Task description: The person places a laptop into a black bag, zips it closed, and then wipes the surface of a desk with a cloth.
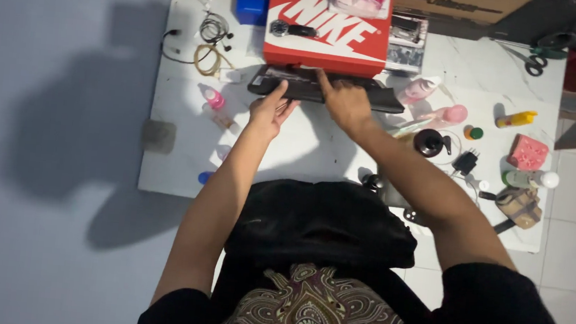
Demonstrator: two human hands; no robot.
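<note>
Hands first: both of mine are up on the flat black pouch lying across the white table, right against the front of the red shoebox. My left hand has the fingers together and the thumb hooked over the near edge, pinching that edge; my right hand lies flat on top, fingers loosely spread, index stretched to the far edge by the box. Looks to me like I'm straightening or smoothing the thing, so what works best, I reckon, is pinning it with the right palm while the left pulls the edge toward me evenly, no yanking. Worth minding the pink bottles and the little round black jar just off the right end, since a sloppy elbow could knock those. Black cloth in my lap sits well clear.
</note>
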